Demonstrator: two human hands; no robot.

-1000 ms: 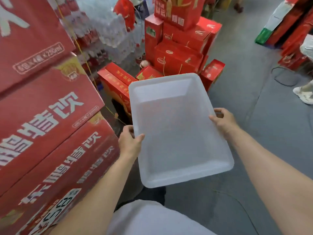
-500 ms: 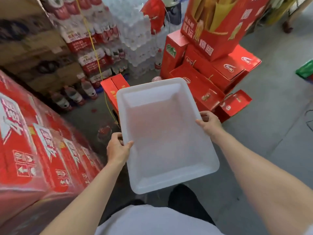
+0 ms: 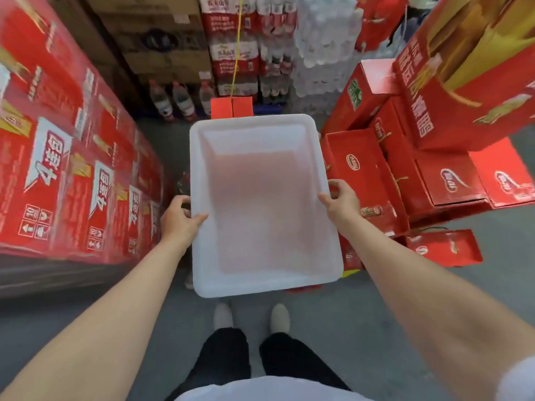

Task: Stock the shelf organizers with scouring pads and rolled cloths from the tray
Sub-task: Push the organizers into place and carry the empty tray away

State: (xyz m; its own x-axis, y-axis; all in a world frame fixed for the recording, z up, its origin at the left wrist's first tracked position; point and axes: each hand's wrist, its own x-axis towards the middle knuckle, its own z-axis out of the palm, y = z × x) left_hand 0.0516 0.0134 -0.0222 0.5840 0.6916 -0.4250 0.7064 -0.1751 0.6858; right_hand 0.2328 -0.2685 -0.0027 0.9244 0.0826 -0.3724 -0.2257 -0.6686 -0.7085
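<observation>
Both hands: left hand and right hand grip the tray by opposite rims
Tray: empty, carried above the floor
Progress: unloading looks done; organizers unseen

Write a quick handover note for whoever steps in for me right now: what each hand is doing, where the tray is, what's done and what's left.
Left hand: grips the left rim of the white rectangular plastic tray, thumb over the edge.
Right hand: grips the right rim the same way.
The tray is held level in front of the body, above the grey floor, between stacks of red cartons.
The tray is empty: no scouring pads or rolled cloths in it, and no shelf organizers in view.
Done: cannot tell from this view how much has been stocked.
Left: likely put the tray away or refill it, and check the organizers.
</observation>
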